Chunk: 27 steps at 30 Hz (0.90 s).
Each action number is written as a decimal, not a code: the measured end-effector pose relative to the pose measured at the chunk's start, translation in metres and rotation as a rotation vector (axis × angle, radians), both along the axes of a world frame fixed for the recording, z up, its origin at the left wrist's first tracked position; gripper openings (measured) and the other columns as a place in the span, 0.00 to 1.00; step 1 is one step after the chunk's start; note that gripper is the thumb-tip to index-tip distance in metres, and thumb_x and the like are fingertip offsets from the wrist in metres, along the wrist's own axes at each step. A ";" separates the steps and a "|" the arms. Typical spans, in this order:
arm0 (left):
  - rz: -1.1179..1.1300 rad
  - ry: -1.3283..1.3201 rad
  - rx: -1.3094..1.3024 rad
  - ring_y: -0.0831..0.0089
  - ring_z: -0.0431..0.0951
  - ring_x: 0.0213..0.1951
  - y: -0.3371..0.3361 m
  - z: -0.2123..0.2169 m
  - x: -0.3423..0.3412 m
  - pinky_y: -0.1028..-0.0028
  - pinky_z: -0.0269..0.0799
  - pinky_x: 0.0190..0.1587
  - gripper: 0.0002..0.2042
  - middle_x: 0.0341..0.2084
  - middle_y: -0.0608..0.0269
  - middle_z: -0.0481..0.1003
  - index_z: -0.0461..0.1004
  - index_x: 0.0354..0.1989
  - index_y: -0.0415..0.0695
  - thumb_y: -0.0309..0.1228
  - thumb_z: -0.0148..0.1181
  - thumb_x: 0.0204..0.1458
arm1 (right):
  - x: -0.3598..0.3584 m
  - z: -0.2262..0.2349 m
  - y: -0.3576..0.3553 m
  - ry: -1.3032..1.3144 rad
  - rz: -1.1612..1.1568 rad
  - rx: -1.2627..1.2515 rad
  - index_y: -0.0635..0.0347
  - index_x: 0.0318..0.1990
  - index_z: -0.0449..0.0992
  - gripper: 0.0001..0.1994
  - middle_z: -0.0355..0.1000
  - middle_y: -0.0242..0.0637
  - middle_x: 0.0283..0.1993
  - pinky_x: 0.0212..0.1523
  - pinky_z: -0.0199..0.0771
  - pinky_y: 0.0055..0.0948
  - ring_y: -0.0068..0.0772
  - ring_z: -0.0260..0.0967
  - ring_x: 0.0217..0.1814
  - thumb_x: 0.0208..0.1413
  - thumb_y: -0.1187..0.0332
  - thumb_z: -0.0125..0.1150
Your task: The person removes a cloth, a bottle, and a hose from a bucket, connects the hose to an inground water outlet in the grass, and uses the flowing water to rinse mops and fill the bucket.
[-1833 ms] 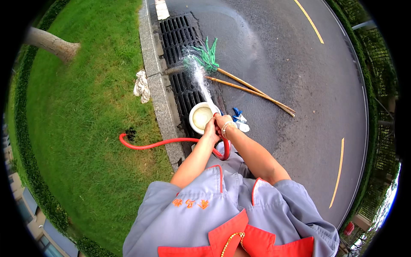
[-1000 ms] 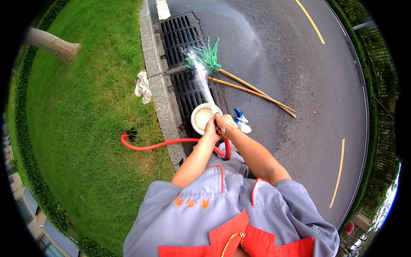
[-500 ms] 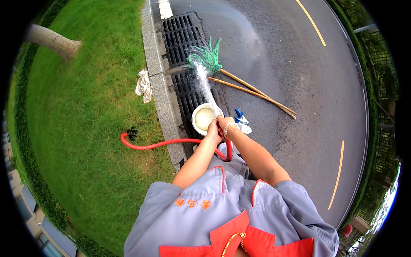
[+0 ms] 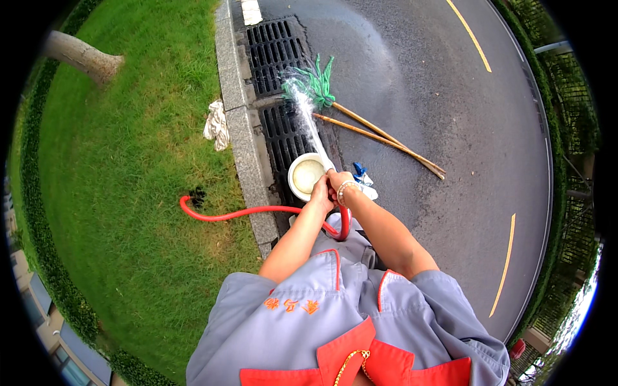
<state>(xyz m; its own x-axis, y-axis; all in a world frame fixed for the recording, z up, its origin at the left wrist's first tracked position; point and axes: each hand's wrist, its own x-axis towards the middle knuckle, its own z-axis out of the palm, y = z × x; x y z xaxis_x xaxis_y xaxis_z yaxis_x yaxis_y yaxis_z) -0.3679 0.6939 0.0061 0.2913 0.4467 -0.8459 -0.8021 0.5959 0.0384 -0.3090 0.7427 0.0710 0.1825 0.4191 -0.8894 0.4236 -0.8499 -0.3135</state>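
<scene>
Both my hands are closed together round the end of a red hose (image 4: pixel 262 210). My left hand (image 4: pixel 321 193) grips it from the left, and my right hand (image 4: pixel 340 183), with a beaded bracelet at the wrist, wraps it from the right. A strong white jet of water (image 4: pixel 308 119) shoots forward from the hose end. It strikes the green mop head (image 4: pixel 315 85), which lies partly on the black drain grate (image 4: pixel 286 132). Just left of my hands stands a white bucket (image 4: pixel 293 186) holding cloudy, pale yellowish liquid.
Two wooden poles (image 4: pixel 386 138) cross on the wet asphalt. Blue-and-white gloves (image 4: pixel 364 181) lie right of my hands. A stone curb (image 4: pixel 248 151) divides road from grass, where a crumpled pale cloth (image 4: pixel 217 126) lies and the hose enters a dark hole (image 4: pixel 198 195). A tree trunk (image 4: pixel 84 56) stands farther left.
The water jet keeps running onto the mop head. My hands and the hose end have barely moved; the view has shifted very slightly.
</scene>
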 end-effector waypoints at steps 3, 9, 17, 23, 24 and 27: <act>-0.038 -0.014 0.005 0.76 0.56 0.09 -0.004 -0.002 0.008 0.73 0.49 0.12 0.20 0.06 0.75 0.54 0.58 0.13 0.58 0.47 0.42 0.57 | 0.008 -0.008 -0.005 -0.048 0.009 -0.015 0.64 0.21 0.72 0.21 0.65 0.35 0.13 0.10 0.60 0.33 0.29 0.61 0.10 0.57 0.55 0.48; -0.014 0.012 -0.034 0.76 0.56 0.09 -0.001 0.000 0.008 0.74 0.50 0.13 0.19 0.06 0.75 0.55 0.58 0.13 0.58 0.46 0.44 0.56 | 0.006 -0.001 0.000 -0.044 0.023 0.004 0.65 0.21 0.72 0.21 0.67 0.38 0.14 0.11 0.62 0.34 0.31 0.63 0.11 0.56 0.57 0.48; 0.058 -0.059 0.026 0.76 0.57 0.09 0.016 -0.005 0.010 0.74 0.54 0.13 0.17 0.06 0.75 0.55 0.61 0.14 0.56 0.43 0.45 0.55 | 0.008 -0.016 0.013 -0.081 0.034 0.092 0.67 0.22 0.74 0.20 0.68 0.39 0.15 0.13 0.65 0.35 0.32 0.66 0.12 0.55 0.57 0.49; 0.177 -0.109 0.061 0.76 0.57 0.09 0.016 -0.022 0.008 0.72 0.55 0.13 0.17 0.06 0.75 0.55 0.60 0.14 0.56 0.44 0.43 0.55 | -0.007 -0.012 0.022 -0.109 0.171 0.066 0.67 0.21 0.74 0.21 0.69 0.40 0.15 0.14 0.65 0.36 0.34 0.67 0.13 0.56 0.58 0.48; 0.183 -0.120 0.060 0.76 0.57 0.09 0.017 -0.022 0.007 0.72 0.55 0.13 0.18 0.05 0.75 0.55 0.60 0.13 0.56 0.44 0.43 0.56 | -0.011 -0.010 0.023 -0.115 0.185 0.064 0.67 0.21 0.73 0.21 0.69 0.41 0.15 0.14 0.65 0.36 0.35 0.67 0.13 0.56 0.58 0.48; 0.192 -0.143 0.069 0.75 0.57 0.09 0.020 -0.023 0.003 0.71 0.55 0.13 0.19 0.05 0.75 0.55 0.59 0.12 0.56 0.45 0.42 0.56 | -0.016 -0.003 0.029 -0.109 0.185 0.032 0.65 0.20 0.70 0.22 0.65 0.38 0.15 0.12 0.59 0.35 0.32 0.60 0.12 0.57 0.55 0.49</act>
<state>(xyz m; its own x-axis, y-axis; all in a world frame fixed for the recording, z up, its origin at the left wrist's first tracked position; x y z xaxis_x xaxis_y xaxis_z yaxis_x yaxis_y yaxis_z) -0.3647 0.7141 -0.0167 0.3099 0.5605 -0.7680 -0.9008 0.4316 -0.0485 -0.3249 0.7720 0.0682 0.1939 0.4820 -0.8544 0.6041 -0.7449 -0.2831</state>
